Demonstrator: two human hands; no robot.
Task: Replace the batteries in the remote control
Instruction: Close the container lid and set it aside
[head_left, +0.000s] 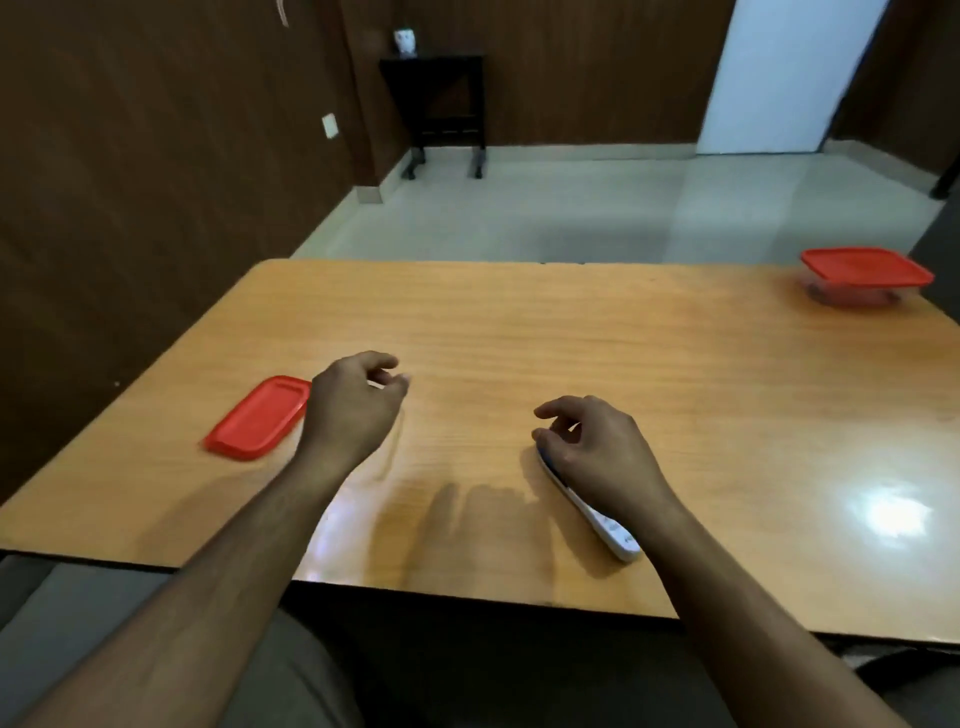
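A white remote control (605, 525) lies on the wooden table (519, 332), slanting from near the front edge toward the middle. My right hand (597, 447) covers its far end, with curled fingers and thumb touching that end. The near end with its buttons sticks out below my wrist. My left hand (358, 400) hovers to the left, fingers curled and thumb close to the fingertips. A small pale spot shows between them; blur hides whether it is an object. No loose battery is plainly visible.
A red plastic lid (258, 418) lies flat just left of my left hand. A clear container with a red lid (865, 275) stands at the table's far right corner. Beyond the table are floor, a dark side table (441, 93) and wood-panelled walls.
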